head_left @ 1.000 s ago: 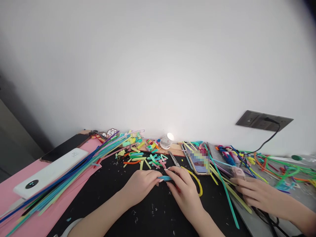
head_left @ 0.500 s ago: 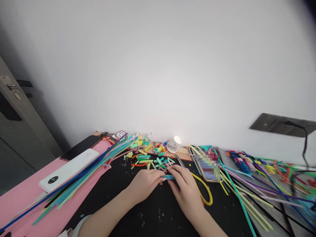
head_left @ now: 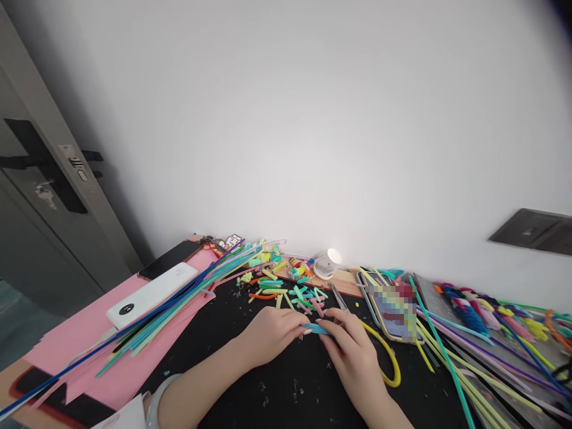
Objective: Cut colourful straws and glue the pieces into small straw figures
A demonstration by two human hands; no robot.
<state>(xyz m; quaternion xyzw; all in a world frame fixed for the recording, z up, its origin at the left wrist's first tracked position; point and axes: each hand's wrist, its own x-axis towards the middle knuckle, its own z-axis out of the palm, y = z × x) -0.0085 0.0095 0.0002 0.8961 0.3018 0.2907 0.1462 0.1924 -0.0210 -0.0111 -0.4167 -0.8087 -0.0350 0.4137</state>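
Note:
Between my two hands stretches a short blue pipe cleaner piece (head_left: 315, 328). My left hand (head_left: 276, 333) pinches one end of it, and my right hand (head_left: 351, 348) has its thumb and fingers closed on the other end. Just beyond my fingers lie several cut pipe cleaner pieces (head_left: 308, 296) in teal, pink, green and yellow. A pair of scissors (head_left: 338, 296) rests by my right hand, its blades pointing to the wall. Its yellow handle (head_left: 393, 363) shows past my right wrist, and part of it is hidden under that hand.
Long pipe cleaners lie in a bundle at left (head_left: 179, 310) beside a white power bank (head_left: 152, 292) and a dark phone (head_left: 170, 260). A paper cup (head_left: 325, 265) stands by the wall. At right are a phone (head_left: 393, 310), more long pipe cleaners (head_left: 473, 369) and colourful twisted bundles (head_left: 465, 310).
The view has turned a little left, so the scene sits further right and more of the door shows. Both hands keep hold of the blue piece.

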